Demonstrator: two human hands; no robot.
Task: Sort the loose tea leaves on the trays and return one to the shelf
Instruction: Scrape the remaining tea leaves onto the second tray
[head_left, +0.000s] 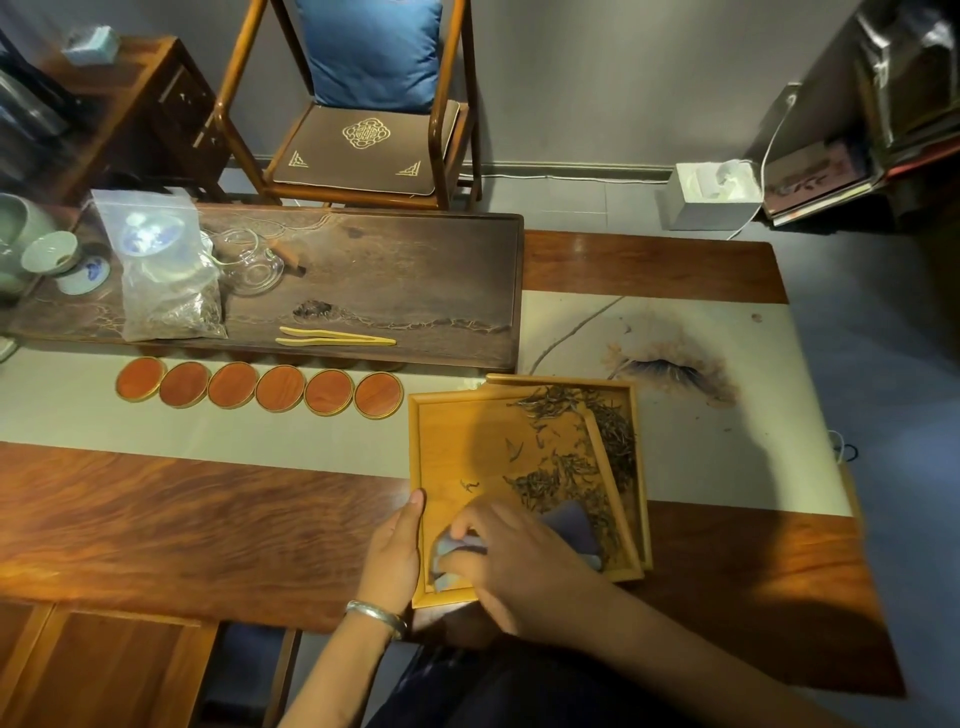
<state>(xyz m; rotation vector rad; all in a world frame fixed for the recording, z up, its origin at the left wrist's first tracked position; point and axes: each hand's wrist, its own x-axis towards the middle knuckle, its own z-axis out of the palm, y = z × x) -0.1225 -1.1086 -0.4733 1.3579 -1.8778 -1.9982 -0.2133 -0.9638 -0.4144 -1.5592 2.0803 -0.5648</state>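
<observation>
Two light wooden trays lie stacked askew near the table's front edge. The upper tray (457, 447) overlaps the lower tray (636, 415). Dark loose tea leaves (566, 467) are scattered over the right half of both. My left hand (395, 551) grips the upper tray's left rim, thumb on the edge. My right hand (509, 551) pinches a bluish-grey cloth (571, 525) that lies on the tray's near part, partly hidden under my fingers.
A dark tea board (415, 270) holds wooden tongs (335, 336), a plastic bag of tea (166, 291), glassware and cups. Several round orange coasters (260, 387) line the cloth runner. A chair (363, 130) stands behind; a tissue box (711, 197) sits on the floor.
</observation>
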